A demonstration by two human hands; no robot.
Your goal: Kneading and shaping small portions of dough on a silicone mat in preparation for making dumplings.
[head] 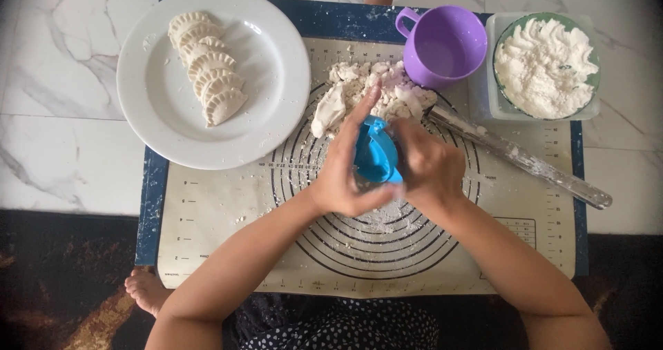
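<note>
A folded blue plastic dumpling press [376,155] is clasped between both hands at the centre of the cream silicone pastry mat printed with dark concentric rings [207,212]. The left hand [345,163] is wrapped around its left side, fingers closed on it with the forefinger stretched toward twelve o'clock; the right hand [428,167] is curled shut on its right side, though whether dough sits inside cannot be told. A lump of torn white dough [369,91] is seen at twelve o'clock, just beyond the press. A round white plate [276,81] bearing a row of pleated raw dumplings [208,67] lies at ten o'clock. A lilac plastic mug [445,46] and a floured bowl of white filling [545,63] stand at one to two o'clock, with a floured metal rolling pin [518,157] at three.
</note>
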